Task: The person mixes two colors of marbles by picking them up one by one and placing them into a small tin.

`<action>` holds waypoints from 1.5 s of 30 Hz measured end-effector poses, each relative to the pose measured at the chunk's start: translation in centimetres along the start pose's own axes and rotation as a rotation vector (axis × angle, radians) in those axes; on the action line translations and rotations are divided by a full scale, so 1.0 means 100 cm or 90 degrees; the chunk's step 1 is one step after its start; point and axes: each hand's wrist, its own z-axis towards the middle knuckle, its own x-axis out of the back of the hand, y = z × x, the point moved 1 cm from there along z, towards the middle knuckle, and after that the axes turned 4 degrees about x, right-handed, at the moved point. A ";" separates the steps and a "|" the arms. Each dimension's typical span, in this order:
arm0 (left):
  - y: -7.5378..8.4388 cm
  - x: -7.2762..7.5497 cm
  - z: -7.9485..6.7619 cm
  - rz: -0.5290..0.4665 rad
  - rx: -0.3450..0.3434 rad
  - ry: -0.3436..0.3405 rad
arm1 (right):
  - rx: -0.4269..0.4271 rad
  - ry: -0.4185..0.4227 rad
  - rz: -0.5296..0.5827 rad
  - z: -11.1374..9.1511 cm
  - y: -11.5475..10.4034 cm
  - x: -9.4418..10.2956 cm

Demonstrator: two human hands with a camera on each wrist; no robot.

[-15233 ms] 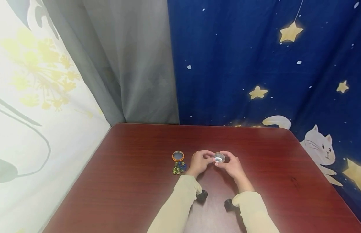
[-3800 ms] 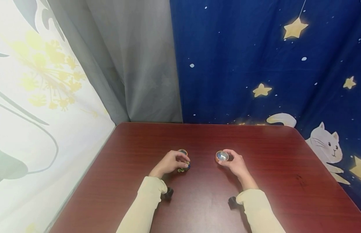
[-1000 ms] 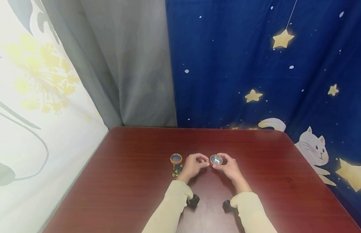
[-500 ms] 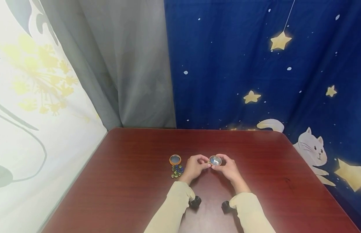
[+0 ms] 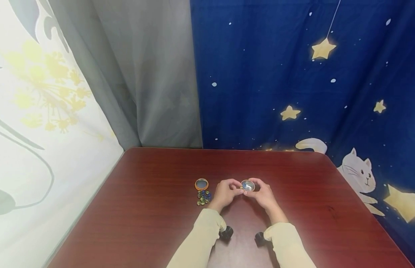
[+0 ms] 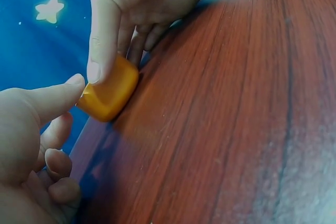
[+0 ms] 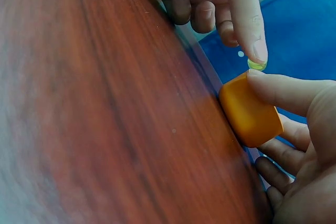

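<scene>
My right hand (image 5: pixel 263 195) holds a small round orange tin (image 5: pixel 248 185) with a silvery inside, thumb and fingers on its wall. The tin (image 7: pixel 251 113) leans on the table with its mouth turned up, and something blue shows inside it in the head view. At its rim my left hand (image 5: pixel 225 193) pinches a yellow-green glass marble (image 7: pixel 256 65) by thumb and fingertips. In the left wrist view the tin's orange wall (image 6: pixel 113 93) shows and the marble is hidden. Left of my left hand lies a loose group of green and blue marbles (image 5: pixel 203 198).
An orange-rimmed round lid (image 5: pixel 202 189) lies just behind the marbles. The dark red wooden table (image 5: pixel 147 216) spreads around both hands. A grey curtain (image 5: pixel 164 82) and a blue starry curtain (image 5: pixel 251 82) hang behind it, and a pale patterned cloth (image 5: pixel 60 160) at the left.
My left hand was over the marble group a few seconds ago; it has come right to the tin with a marble. In the last second the marble has edged up to the rim.
</scene>
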 end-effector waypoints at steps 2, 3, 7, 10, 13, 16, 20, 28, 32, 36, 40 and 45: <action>0.001 0.000 0.000 -0.003 0.001 -0.002 | -0.004 0.000 0.001 0.000 0.001 0.000; 0.001 -0.001 0.000 -0.006 0.001 -0.003 | -0.006 -0.001 0.000 0.000 0.001 0.000; 0.003 -0.002 0.000 -0.007 0.003 -0.008 | -0.016 -0.006 0.000 0.000 0.002 -0.001; 0.003 -0.003 -0.001 0.002 0.008 -0.007 | -0.021 -0.010 0.003 -0.001 0.001 -0.001; 0.004 -0.003 -0.001 0.008 0.020 -0.005 | -0.022 -0.011 0.008 -0.001 0.001 -0.001; 0.006 -0.003 -0.001 0.011 0.032 -0.004 | -0.023 -0.012 0.012 -0.001 0.001 -0.002; 0.007 -0.003 -0.001 0.012 0.037 -0.001 | -0.027 -0.014 0.012 -0.001 0.001 -0.001; 0.006 -0.003 -0.001 0.001 0.031 0.015 | -0.009 -0.004 0.012 -0.001 0.000 0.000; 0.006 -0.004 -0.001 0.003 0.028 0.020 | 0.001 -0.004 0.009 -0.001 -0.001 -0.001; 0.005 -0.003 -0.002 0.002 0.027 0.023 | 0.000 -0.005 0.004 -0.001 -0.001 -0.001; 0.006 -0.003 -0.002 0.002 0.027 0.022 | -0.008 -0.007 0.006 0.000 0.000 -0.001; 0.008 -0.001 -0.001 -0.002 0.025 0.018 | -0.016 -0.011 0.003 0.000 0.000 0.001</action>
